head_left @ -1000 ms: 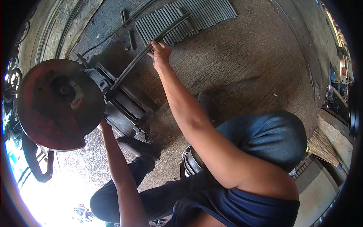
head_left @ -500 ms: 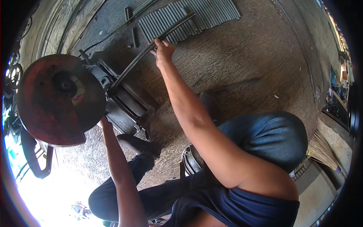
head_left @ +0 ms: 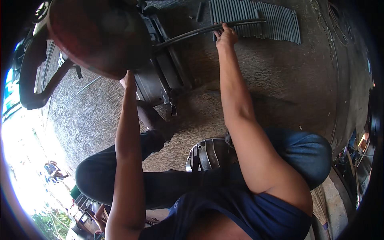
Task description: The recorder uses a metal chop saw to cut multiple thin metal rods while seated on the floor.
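Observation:
A cut-off saw with a red-and-dark round wheel guard fills the upper left. Its dark loop handle sticks out to the left. My right hand is closed around thin metal rods. Their left ends run into the saw's base, close to the guard; their right ends reach over a row of short cut metal pieces on the floor. My left hand is at the lower edge of the guard, beside the base. Its fingers are mostly hidden behind the guard.
A ribbed metal housing sits on the floor near my bent legs. One foot is close to the saw base. A straw broom lies at the lower right. A loose short piece lies left of the row.
The whole view has shifted, so the saw and rods appear higher and the rods farther right and flatter. My right hand still grips the rods; my left stays by the saw.

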Demonstrator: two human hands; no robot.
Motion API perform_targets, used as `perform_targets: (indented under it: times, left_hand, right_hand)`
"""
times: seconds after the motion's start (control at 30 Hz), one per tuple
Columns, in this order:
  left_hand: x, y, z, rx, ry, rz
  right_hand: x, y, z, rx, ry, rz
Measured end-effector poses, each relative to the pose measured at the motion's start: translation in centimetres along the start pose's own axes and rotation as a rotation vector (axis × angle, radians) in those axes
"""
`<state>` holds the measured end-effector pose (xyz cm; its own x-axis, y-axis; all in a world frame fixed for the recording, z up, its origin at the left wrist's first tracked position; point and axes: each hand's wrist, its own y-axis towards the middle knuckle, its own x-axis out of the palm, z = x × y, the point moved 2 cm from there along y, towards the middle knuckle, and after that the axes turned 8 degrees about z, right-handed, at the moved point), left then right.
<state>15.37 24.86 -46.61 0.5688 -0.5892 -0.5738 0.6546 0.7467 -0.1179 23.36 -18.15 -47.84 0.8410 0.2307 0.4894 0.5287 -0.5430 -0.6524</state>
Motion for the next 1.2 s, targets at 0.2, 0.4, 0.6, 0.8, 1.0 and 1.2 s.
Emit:
perform_targets:
  times: [0.2, 0.4, 0.6, 0.8, 1.0, 1.2]
  left_hand:
    - [-0.5, 0.2, -0.3, 0.100, 0.026, -0.048]
    - [-1.0, -2.2, 2.1, 0.062, 0.126, -0.025]
    - [-1.1, -2.0, 2.0, 0.106, 0.054, -0.087]
    - [-3.6, 0.3, 5.0, 0.249, 0.378, -0.404]
    - [-21.0, 9.6, 16.6, -0.093, 0.340, -0.571]
    - [-33.9, 17.6, 30.4, 0.772, 0.035, 0.390]
  right_hand:
    - [0.0, 0.5, -0.5, 0.002, -0.015, -0.001]
    - [0.4, 0.9, -0.7, -0.009, -0.041, -0.009]
    - [0.7, 1.6, -0.9, 0.004, -0.041, -0.002]
    - [0.6, 1.5, -0.8, 0.006, -0.041, 0.043]
    - [0.8, 0.9, -1.2, 0.026, -0.049, 0.077]
    - [1.2, 0.5, -1.4, 0.036, -0.102, 0.103]
